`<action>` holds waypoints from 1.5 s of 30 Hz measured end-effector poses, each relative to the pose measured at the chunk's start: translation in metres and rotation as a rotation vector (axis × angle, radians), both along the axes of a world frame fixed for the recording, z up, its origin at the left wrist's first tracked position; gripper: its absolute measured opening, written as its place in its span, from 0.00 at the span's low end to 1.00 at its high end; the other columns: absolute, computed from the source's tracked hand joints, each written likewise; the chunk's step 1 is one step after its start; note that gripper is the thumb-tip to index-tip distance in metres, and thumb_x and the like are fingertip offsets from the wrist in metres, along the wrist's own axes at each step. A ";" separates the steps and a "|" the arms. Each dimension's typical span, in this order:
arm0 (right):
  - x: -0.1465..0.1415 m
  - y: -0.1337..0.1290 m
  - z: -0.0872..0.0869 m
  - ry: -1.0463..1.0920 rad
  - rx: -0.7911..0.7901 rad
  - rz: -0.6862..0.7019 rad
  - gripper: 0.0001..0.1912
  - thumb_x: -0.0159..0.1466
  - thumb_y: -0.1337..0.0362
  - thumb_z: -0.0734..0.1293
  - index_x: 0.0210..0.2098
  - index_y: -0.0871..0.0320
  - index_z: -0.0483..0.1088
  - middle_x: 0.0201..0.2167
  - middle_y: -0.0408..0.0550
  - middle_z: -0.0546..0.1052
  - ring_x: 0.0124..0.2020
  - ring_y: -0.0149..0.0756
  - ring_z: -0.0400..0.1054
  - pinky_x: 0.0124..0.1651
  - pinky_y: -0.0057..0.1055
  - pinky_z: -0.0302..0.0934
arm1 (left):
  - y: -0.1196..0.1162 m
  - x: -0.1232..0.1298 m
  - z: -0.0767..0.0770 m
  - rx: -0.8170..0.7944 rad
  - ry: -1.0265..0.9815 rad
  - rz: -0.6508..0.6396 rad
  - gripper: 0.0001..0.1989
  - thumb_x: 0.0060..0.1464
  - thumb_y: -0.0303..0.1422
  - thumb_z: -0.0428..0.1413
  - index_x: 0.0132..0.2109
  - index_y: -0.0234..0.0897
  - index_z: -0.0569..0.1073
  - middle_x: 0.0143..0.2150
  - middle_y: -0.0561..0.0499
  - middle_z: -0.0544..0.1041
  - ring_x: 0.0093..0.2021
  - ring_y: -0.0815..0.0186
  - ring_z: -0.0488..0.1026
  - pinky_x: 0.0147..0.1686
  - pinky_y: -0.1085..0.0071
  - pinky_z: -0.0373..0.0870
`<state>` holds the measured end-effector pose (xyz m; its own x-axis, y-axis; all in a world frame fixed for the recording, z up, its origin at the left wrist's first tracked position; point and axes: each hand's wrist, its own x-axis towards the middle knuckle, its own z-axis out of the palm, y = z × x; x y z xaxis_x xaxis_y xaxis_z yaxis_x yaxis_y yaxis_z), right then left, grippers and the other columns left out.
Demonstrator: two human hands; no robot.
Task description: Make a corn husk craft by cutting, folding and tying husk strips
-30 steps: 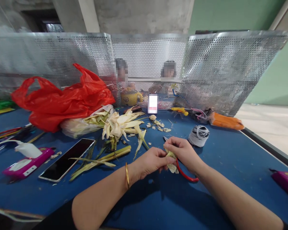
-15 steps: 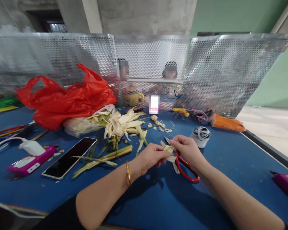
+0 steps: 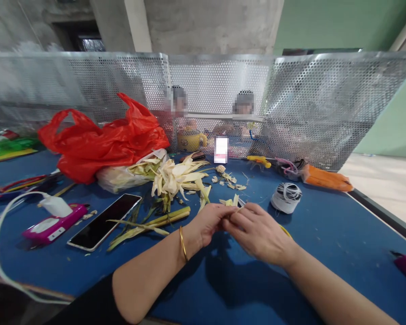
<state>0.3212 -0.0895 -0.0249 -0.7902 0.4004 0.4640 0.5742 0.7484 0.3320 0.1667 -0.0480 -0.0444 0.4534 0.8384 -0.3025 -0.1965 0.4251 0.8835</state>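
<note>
My left hand (image 3: 211, 223), a gold bangle at its wrist, pinches a piece of pale corn husk (image 3: 229, 201). My right hand (image 3: 257, 232) is closed over the same spot, its fingertips meeting those of the left. Ends of the husk stick up beyond the fingers; the rest is hidden. A scissors blade (image 3: 241, 202) peeks out behind my right hand, which covers most of the scissors. Left of my hands lie a bunch of dried husks (image 3: 176, 176) and green-yellow stalks (image 3: 159, 220). A ball of white and black thread (image 3: 286, 198) stands to the right.
A red plastic bag (image 3: 108, 144), a phone (image 3: 104, 222) and a purple power strip (image 3: 56, 223) with a white cable occupy the left. Behind are a yellow glue gun (image 3: 259, 161), an orange packet (image 3: 326, 177) and a perforated metal screen (image 3: 216, 76), with two people beyond it.
My right hand has turned over and closed in against my left, covering much of the husk piece. The red scissors handle, visible before, is now hidden. The view has shifted slightly.
</note>
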 end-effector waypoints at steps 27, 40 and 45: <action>-0.003 -0.002 -0.014 0.354 0.037 0.013 0.05 0.66 0.65 0.62 0.40 0.57 0.69 0.33 0.48 0.75 0.37 0.37 0.68 0.44 0.37 0.59 | 0.004 -0.007 0.009 0.128 -0.091 0.026 0.16 0.38 0.41 0.67 0.26 0.31 0.75 0.25 0.51 0.74 0.25 0.72 0.69 0.31 0.74 0.66; 0.003 0.019 -0.016 0.978 -0.830 -0.311 0.06 0.60 0.62 0.65 0.28 0.57 0.67 0.22 0.40 0.69 0.25 0.30 0.62 0.30 0.27 0.57 | 0.000 -0.003 0.004 0.225 0.132 0.041 0.19 0.38 0.45 0.65 0.27 0.32 0.73 0.21 0.52 0.72 0.24 0.70 0.69 0.27 0.74 0.62; 0.009 0.015 -0.001 0.868 -0.710 -0.300 0.05 0.62 0.63 0.63 0.32 0.57 0.70 0.24 0.42 0.72 0.28 0.33 0.66 0.35 0.30 0.59 | 0.001 -0.005 0.008 0.267 0.203 0.049 0.16 0.41 0.43 0.63 0.27 0.33 0.72 0.21 0.54 0.71 0.23 0.70 0.67 0.27 0.73 0.60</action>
<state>0.3305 -0.0746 -0.0255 -0.1454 0.9053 0.3992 0.5886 0.4035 -0.7006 0.1617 -0.0466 -0.0367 0.3633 0.9196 -0.1496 -0.0201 0.1682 0.9855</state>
